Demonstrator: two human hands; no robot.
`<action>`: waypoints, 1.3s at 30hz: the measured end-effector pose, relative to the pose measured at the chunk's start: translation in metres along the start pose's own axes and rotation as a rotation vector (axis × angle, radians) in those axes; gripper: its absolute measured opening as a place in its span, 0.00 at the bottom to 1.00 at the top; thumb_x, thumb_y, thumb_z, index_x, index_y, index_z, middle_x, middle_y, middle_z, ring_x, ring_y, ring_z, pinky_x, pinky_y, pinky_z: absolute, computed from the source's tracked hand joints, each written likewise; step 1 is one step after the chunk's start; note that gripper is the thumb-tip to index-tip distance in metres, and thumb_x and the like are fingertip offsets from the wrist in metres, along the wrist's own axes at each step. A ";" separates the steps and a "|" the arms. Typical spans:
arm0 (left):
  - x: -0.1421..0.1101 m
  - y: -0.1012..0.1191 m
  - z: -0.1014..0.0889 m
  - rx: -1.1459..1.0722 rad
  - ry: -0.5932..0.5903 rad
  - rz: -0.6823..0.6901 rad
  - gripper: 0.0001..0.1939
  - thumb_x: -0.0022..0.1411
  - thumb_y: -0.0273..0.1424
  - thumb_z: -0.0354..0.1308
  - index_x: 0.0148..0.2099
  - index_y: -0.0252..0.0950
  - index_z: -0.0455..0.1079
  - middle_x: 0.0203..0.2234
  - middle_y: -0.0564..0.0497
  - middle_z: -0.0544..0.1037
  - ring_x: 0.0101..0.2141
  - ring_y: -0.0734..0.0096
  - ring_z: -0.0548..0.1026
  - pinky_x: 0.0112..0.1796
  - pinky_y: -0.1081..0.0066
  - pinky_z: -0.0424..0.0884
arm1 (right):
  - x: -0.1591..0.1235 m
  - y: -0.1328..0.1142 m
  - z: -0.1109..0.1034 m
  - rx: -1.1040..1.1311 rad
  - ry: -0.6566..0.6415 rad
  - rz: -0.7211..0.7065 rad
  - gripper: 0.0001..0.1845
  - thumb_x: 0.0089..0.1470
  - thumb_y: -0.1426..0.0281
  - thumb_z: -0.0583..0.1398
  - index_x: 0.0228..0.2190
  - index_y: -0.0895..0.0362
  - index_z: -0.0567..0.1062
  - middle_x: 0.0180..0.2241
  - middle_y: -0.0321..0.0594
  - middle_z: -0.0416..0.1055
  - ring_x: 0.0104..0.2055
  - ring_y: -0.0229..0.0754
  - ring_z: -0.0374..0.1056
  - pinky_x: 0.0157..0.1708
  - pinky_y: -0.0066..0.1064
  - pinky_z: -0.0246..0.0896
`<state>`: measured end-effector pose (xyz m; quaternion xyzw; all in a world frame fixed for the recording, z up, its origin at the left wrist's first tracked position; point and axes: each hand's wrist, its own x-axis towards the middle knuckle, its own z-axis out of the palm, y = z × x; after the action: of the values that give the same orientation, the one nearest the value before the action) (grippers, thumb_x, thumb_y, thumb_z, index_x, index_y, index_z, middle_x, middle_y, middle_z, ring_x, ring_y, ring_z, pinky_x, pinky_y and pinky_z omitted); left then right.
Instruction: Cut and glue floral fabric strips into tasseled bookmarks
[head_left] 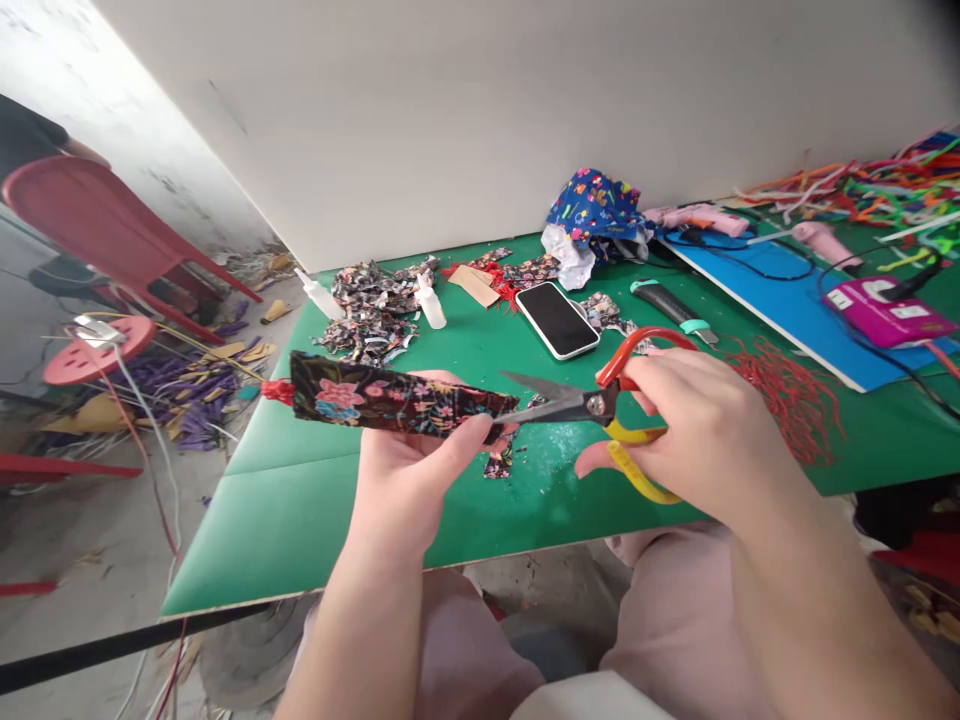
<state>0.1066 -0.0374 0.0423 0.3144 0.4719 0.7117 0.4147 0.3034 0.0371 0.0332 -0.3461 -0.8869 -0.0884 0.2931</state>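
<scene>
The floral strip lies across the left hand, pinched under its thumb near the right end, with a red tuft at the other end. The right hand grips the scissors by their red and yellow handles, blades parted, the lower one against the strip's end by the left thumb. The hands are apart, above a green table. Beyond the left hand are scraps and two bottles; beyond and between the hands, a phone. Past the right hand lie a cutter, red threads, a blue board and a purple box. A pale panel rises behind the table; far left of the hands, a red chair stands on a littered floor.
</scene>
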 end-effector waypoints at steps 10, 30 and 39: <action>-0.004 -0.004 0.002 0.039 -0.104 0.063 0.11 0.46 0.22 0.65 0.32 0.37 0.69 0.21 0.57 0.77 0.22 0.74 0.76 0.24 0.77 0.73 | 0.002 -0.007 0.004 -0.059 0.085 -0.045 0.20 0.45 0.53 0.61 0.25 0.59 0.71 0.19 0.36 0.64 0.25 0.42 0.64 0.31 0.34 0.55; -0.003 -0.001 0.003 0.107 -0.076 -0.003 0.12 0.43 0.24 0.67 0.31 0.37 0.69 0.21 0.57 0.76 0.21 0.73 0.75 0.22 0.75 0.72 | 0.004 -0.008 0.001 -0.069 0.078 -0.039 0.19 0.48 0.54 0.59 0.23 0.58 0.70 0.17 0.35 0.61 0.23 0.40 0.60 0.29 0.33 0.53; -0.002 -0.003 -0.001 0.102 -0.124 0.000 0.13 0.44 0.25 0.68 0.31 0.38 0.68 0.21 0.57 0.77 0.22 0.71 0.76 0.23 0.74 0.72 | 0.004 -0.008 0.001 -0.033 0.040 -0.021 0.18 0.47 0.54 0.59 0.23 0.57 0.69 0.17 0.34 0.60 0.24 0.40 0.60 0.30 0.32 0.53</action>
<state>0.1072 -0.0392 0.0392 0.3785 0.4810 0.6660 0.4264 0.2951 0.0334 0.0346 -0.3396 -0.8829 -0.1130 0.3039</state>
